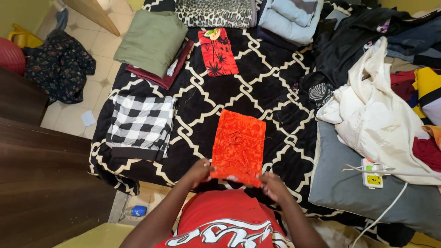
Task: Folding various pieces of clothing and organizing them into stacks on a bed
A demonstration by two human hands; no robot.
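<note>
The left hand [200,171] and the right hand [272,183] both hold the near edge of a folded orange cloth [239,146], the fingers of each hand pinched on one near corner. The cloth lies flat on the bed [275,87], which is covered with a black blanket with a white lattice pattern, and its far end points away from the person. To the left of the orange cloth, apart from it, lies a folded black-and-white checked garment [140,124]. Further up on the left there is a folded olive green garment [151,40] that rests on top of a dark red one [171,76]. Beside these, near the middle of the bed, lies a small folded red cloth with black leaf print [217,52]. At the far end of the bed I see a leopard print fabric [213,13] and a folded light blue garment [291,18]. On the right side there is a heap of unfolded clothes, with a cream white garment [376,119] on top and black clothes [349,43] behind it. A white power strip [372,173] with its cable lies on a grey pillow [349,188] at the right. On the tiled floor at the left lies a dark flowered garment [59,64].
</note>
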